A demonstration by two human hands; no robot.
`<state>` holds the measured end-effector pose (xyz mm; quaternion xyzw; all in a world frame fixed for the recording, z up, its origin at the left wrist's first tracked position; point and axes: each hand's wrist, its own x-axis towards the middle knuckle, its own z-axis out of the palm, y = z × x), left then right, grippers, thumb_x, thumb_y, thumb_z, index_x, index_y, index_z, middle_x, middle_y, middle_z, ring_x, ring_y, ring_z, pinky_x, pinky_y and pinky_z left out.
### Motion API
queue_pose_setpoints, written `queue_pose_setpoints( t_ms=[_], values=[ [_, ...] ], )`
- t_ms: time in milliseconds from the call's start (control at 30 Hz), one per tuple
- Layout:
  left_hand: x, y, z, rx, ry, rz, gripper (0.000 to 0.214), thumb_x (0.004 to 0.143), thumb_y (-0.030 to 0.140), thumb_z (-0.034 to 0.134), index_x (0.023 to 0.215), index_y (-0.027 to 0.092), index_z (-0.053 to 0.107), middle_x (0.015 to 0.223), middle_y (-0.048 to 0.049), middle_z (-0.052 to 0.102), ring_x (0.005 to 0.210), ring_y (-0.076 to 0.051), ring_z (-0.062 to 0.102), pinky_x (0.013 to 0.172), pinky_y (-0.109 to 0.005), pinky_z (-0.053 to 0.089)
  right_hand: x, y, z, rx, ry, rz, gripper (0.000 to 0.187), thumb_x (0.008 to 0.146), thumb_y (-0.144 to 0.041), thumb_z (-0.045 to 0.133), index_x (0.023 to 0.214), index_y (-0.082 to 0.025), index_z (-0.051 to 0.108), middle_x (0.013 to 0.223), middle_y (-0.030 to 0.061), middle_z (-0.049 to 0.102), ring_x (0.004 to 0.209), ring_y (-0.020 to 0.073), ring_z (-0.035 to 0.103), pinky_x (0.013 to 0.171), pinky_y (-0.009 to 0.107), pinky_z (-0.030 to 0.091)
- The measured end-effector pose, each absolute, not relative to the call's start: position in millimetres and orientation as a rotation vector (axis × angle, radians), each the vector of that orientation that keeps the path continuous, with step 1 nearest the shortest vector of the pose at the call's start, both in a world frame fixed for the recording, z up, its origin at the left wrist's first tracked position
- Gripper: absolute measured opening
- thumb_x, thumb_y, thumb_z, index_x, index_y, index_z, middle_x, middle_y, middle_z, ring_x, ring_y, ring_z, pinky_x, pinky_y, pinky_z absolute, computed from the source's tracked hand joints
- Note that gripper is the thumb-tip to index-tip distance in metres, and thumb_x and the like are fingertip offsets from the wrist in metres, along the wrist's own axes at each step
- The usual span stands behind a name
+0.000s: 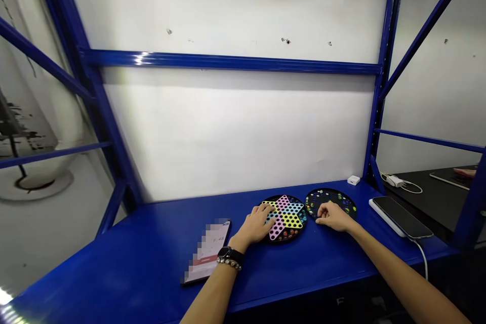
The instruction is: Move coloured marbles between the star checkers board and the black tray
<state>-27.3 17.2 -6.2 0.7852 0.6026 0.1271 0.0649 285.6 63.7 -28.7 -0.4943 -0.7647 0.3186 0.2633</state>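
Observation:
A round black Chinese-checkers board [289, 216] with a pastel star of holes lies on the blue shelf [144, 243]. My left hand [256, 225] rests on the board's left edge with its fingers spread flat. Just right of it lies a second round black tray [331, 201] holding several coloured marbles. My right hand [333, 216] sits on that tray's near rim, fingers curled together in a pinch; what they hold is too small to see. A black watch and bead bracelet sit on my left wrist.
A phone [207, 255] lies face up left of my left arm. A phone on a white power bank [401, 217] with a cable lies at the right. A small white charger [353, 180] sits by the blue rack post [375, 126]. A dark table [436, 197] stands beyond.

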Motion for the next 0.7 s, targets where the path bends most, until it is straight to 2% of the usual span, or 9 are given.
queue_pose_setpoints(
  t_ms=[133, 233, 367, 467, 600, 700],
  values=[
    [-24.8, 14.0, -2.3, 2.364, 1.836, 0.357, 0.045, 0.095, 0.041, 0.039, 0.134, 0.025, 0.054, 0.146, -0.0088, 0.049, 0.131, -0.032, 0.046, 0.102, -0.048, 0.046, 285.6, 73.0, -25.0, -1.375, -2.145, 0.933, 0.017, 0.067, -0.029, 0.075, 0.064, -0.017, 0.063, 0.06, -0.0004, 0.062, 0.06, 0.0131, 0.056, 0.056, 0.023, 0.04],
    [-23.1, 11.1, 0.7, 2.354, 1.842, 0.345, 0.044, 0.095, 0.041, 0.037, 0.132, 0.024, 0.055, 0.146, -0.0097, 0.049, 0.13, -0.032, 0.045, 0.101, -0.05, 0.047, 287.7, 78.3, -18.8, -1.317, -2.035, 1.102, 0.026, 0.068, -0.036, 0.078, 0.062, -0.017, 0.06, 0.055, -0.0027, 0.056, 0.054, 0.0106, 0.049, 0.051, 0.022, 0.037],
    [-22.6, 10.1, 2.2, 2.354, 1.834, 0.346, 0.045, 0.095, 0.04, 0.037, 0.134, 0.023, 0.054, 0.146, -0.0107, 0.048, 0.131, -0.033, 0.045, 0.102, -0.051, 0.046, 295.0, 87.9, -8.0, -1.026, -1.419, 1.446, 0.033, 0.075, -0.042, 0.075, 0.069, -0.019, 0.053, 0.06, -0.0043, 0.051, 0.05, 0.0077, 0.044, 0.047, 0.02, 0.038],
    [-23.6, 12.2, 0.2, 2.356, 1.841, 0.342, 0.045, 0.095, 0.042, 0.037, 0.133, 0.025, 0.054, 0.146, -0.0094, 0.049, 0.13, -0.032, 0.046, 0.101, -0.05, 0.047, 298.7, 96.8, -3.5, -0.928, -1.031, 1.524, 0.024, 0.084, -0.036, 0.068, 0.076, -0.02, 0.052, 0.069, -0.0006, 0.057, 0.053, 0.0089, 0.049, 0.048, 0.019, 0.042],
    [-25.9, 15.8, -5.2, 2.378, 1.841, 0.376, 0.043, 0.095, 0.042, 0.039, 0.131, 0.027, 0.055, 0.144, -0.008, 0.051, 0.128, -0.031, 0.048, 0.101, -0.047, 0.047, 291.9, 104.7, -9.5, -1.113, -1.169, 1.41, 0.018, 0.088, -0.036, 0.058, 0.081, -0.02, 0.055, 0.066, -0.001, 0.055, 0.05, 0.0101, 0.046, 0.045, 0.02, 0.035],
    [-27.2, 17.4, -8.1, 2.394, 1.839, 0.391, 0.042, 0.095, 0.042, 0.04, 0.131, 0.026, 0.055, 0.143, -0.0072, 0.051, 0.128, -0.029, 0.048, 0.105, -0.045, 0.044, 277.5, 106.2, -17.2, -1.336, -1.647, 0.954, 0.023, 0.088, -0.039, 0.056, 0.076, -0.019, 0.058, 0.065, 0.0006, 0.057, 0.058, 0.0142, 0.052, 0.053, 0.024, 0.037]
  ],
)
